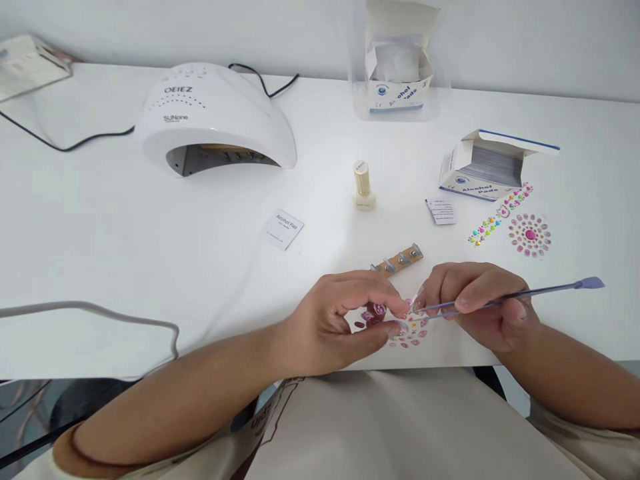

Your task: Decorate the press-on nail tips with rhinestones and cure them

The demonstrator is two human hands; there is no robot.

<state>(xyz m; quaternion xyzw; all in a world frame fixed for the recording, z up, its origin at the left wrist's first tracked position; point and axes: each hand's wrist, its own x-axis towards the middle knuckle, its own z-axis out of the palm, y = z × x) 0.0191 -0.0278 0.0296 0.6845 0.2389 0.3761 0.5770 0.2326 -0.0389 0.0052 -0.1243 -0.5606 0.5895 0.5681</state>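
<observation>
My right hand [480, 303] is closed around slim purple tweezers [545, 291], whose flat spade-like end points out to the right. The tweezer tips reach left to the fingertips of my left hand [345, 320]. Its thumb and index finger curve into a pinch, and what lies between them is too small to make out. Several pink spots show inside the curl of that hand. Below both hands lies a ring of pink gem stickers [411, 343], partly covered by the fingers. Just behind my left hand is a wooden strip with metal stands [401, 260].
A white nail lamp [215, 123] stands back left. A polish bottle [364, 187], an alcohol pad packet [285, 229], a folded leaflet [441, 211], two alcohol pad boxes [483, 167] and more gem stickers [530, 235] are spread around. A grey cable [90, 307] crosses the left.
</observation>
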